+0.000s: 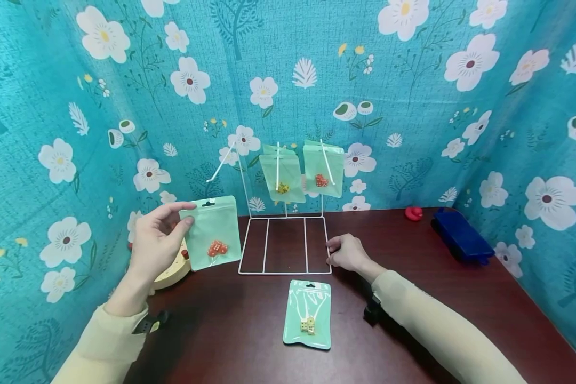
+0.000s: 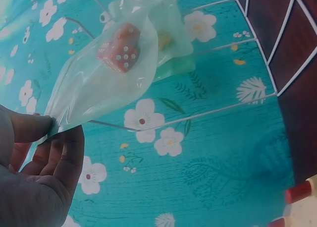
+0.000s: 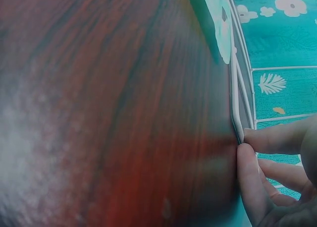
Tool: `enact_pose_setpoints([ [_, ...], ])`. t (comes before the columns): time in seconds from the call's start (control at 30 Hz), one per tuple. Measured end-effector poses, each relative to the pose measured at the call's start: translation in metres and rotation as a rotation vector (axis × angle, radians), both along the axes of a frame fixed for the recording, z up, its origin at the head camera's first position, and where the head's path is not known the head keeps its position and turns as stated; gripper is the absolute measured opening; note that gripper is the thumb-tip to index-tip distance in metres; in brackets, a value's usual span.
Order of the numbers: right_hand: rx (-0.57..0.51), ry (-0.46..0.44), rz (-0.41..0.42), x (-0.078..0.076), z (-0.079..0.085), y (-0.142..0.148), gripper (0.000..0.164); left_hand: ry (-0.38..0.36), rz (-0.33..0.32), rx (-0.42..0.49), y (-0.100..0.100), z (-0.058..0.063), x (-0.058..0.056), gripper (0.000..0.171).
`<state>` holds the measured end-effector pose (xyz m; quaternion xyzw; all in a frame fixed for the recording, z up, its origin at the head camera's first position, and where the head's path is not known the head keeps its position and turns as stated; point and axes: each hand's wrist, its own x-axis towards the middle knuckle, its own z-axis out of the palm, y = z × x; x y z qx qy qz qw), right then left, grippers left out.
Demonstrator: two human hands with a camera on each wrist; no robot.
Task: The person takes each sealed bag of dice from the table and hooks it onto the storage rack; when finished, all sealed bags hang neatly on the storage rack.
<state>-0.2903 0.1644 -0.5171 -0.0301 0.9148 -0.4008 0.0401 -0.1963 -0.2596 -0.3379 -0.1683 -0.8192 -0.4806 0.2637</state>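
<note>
My left hand pinches the upper left edge of a light green zip pouch with red dice in it, held upright in the air. Behind it stands a white wire display rack, whose left hook carries nothing. A pouch with yellow dice hangs on the middle hook, and pouches with red dice hang on the right one. At the base's right side, my right hand pinches the wire between thumb and finger. Another green pouch, holding pale yellow dice, lies flat before the rack.
A round yellow object with red knobs is partly hidden behind my left hand. At the back right sit a small red rubber duck and a dark blue case. A blue flowered cloth surrounds the dark wooden table.
</note>
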Motion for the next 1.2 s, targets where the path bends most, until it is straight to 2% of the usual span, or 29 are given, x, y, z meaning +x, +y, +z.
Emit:
enact_pose_setpoints([
  [0.17, 0.002, -0.011, 0.004, 0.001, 0.001, 0.000, 0.042, 0.021, -0.021, 0.030, 0.001, 0.009, -0.006, 0.028],
  [0.4, -0.006, -0.014, 0.006, 0.001, 0.002, 0.000, 0.042, 0.037, 0.016, 0.028, 0.002, 0.019, -0.017, 0.026],
  [0.5, -0.003, -0.010, 0.004, 0.001, 0.002, 0.000, 0.043, 0.034, 0.010, 0.043, 0.002, 0.020, -0.022, 0.026],
  [0.63, 0.001, -0.007, 0.001, 0.001, 0.002, -0.001, 0.043, 0.026, 0.006, 0.055, 0.003, 0.021, -0.029, 0.026],
  [0.83, 0.005, -0.014, 0.000, 0.002, 0.002, -0.002, 0.044, 0.019, 0.038, 0.027, 0.004, 0.019, -0.038, 0.026],
  [1.2, 0.011, 0.000, 0.002, 0.002, 0.003, -0.002, 0.043, 0.042, 0.013, 0.055, 0.002, 0.016, -0.048, 0.025],
])
